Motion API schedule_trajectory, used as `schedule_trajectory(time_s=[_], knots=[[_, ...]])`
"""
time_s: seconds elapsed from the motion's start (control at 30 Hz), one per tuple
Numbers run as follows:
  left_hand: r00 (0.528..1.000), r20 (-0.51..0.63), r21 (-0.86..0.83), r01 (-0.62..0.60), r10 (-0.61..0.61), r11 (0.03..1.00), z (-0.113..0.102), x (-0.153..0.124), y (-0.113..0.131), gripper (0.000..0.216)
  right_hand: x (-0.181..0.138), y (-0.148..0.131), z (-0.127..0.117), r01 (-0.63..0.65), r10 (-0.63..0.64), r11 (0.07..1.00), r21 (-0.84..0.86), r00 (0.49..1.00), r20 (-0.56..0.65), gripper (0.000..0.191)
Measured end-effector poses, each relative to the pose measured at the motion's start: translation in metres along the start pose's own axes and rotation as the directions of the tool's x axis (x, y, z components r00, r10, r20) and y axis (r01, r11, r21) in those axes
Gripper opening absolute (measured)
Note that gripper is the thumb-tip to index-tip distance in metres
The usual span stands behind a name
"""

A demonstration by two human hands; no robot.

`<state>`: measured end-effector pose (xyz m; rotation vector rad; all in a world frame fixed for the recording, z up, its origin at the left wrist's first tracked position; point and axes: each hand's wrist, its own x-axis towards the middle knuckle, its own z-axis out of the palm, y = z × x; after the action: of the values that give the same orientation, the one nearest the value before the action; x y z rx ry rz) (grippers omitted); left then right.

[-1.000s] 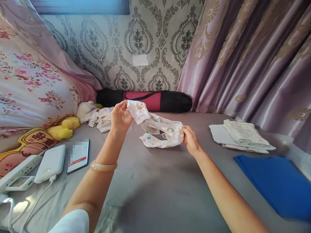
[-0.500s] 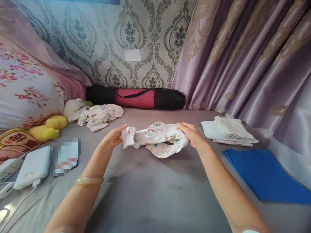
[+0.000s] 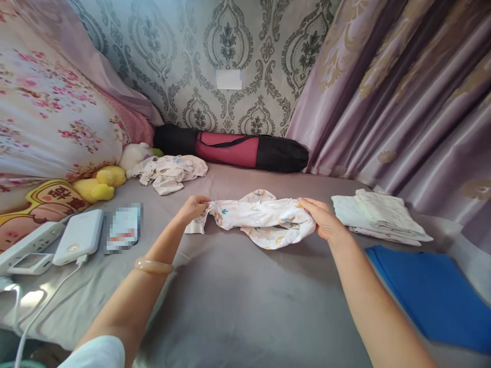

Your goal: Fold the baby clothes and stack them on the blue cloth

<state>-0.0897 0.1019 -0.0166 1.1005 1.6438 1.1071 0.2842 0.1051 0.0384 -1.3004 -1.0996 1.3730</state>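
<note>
Our left hand (image 3: 196,208) and right hand (image 3: 322,218) pinch 2 ends of printed garment (image 3: 249,213); loose lower flap (image 3: 272,240) could twist, we judge, if pulls turn uneven.

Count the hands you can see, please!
2. The left hand pinches the printed cloth near its left end; the right hand grips its right end. Some fingers are partly hidden, but no other hands show.

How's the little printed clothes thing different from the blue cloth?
The printed garment is whitish with little pictures; the blue cloth looks plain. The left hand and right hand hold the printed garment; the blue cloth lies flat, unheld. Both are fabric.
</note>
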Motion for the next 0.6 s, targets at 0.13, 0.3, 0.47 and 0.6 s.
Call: schedule_trajectory(time_s=[0.13, 0.3, 0.47, 0.6], knots=[[0.968, -0.108, 0.22, -0.198, 0.225, 0.955, 0.005, 0.006, 0.002, 0.021, -0.001, 0.001, -0.001, -0.002, 0.003, 1.0, -0.007, 1.0, 0.015, 0.034], [0.859, 0.121, 0.357, -0.505, 0.497, 0.786, 0.039, 0.007, 0.03, 0.017, -0.003, 0.001, -0.002, 0.008, -0.006, 1.0, -0.026, 0.996, 0.089, 0.037], [0.728, 0.557, 0.366, -0.648, 0.4, 0.668, 0.081, 0.005, 0.053, 0.045, -0.007, -0.002, -0.002, 0.031, -0.017, 0.997, -0.075, 0.983, 0.181, 0.039], [0.692, 0.663, 0.354, -0.627, 0.287, 0.694, 0.103, 0.01, 0.054, 0.055, -0.013, -0.007, -0.006, 0.058, -0.032, 0.992, -0.112, 0.974, 0.225, 0.039]])
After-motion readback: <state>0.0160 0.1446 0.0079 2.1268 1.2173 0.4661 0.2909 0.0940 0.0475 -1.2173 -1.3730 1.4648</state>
